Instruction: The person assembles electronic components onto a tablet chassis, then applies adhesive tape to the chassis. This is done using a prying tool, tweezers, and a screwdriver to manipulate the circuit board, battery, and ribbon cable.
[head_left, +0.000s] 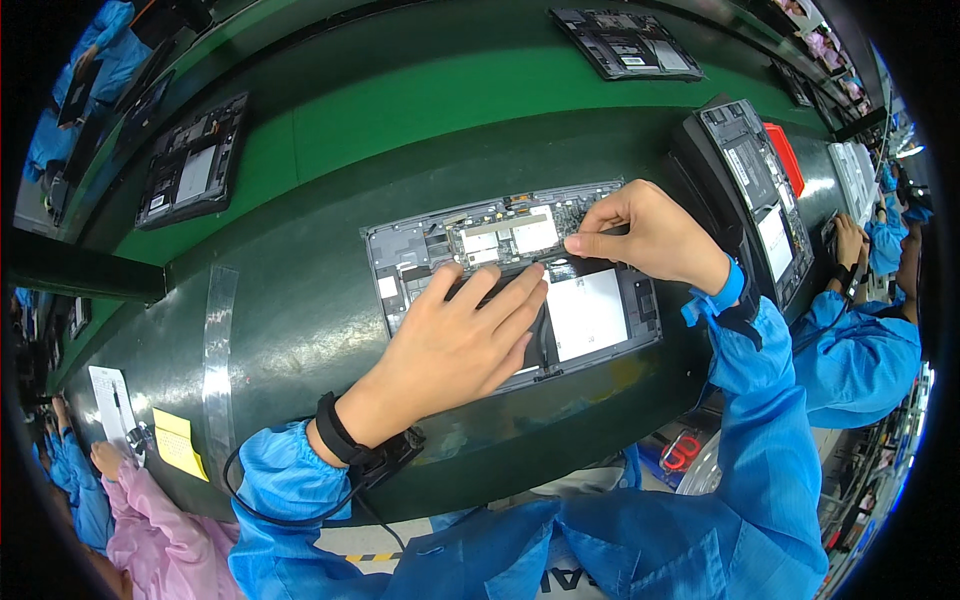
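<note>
A laptop base (645, 305) with its inside exposed lies on the dark green bench in front of me. Its circuit board (480, 243) runs along the far side, and a white-covered part (588, 315) fills much of the near right. My left hand (455, 335) rests palm down across the left and middle of the base, fingers spread, the tips near the board's lower edge. At the board's right end my right hand (640, 235) has thumb and forefinger pinched together. Whatever lies between those fingertips is too small to make out. Both wrists wear bands.
More opened laptop bases (195, 165) sit on the green belt (370, 90) beyond the bench. At the right, another laptop base (755, 190) leans on a dark stack near a red bin (785, 160). Yellow notes (178, 443) lie left. Co-workers' hands (848, 242) are at both sides.
</note>
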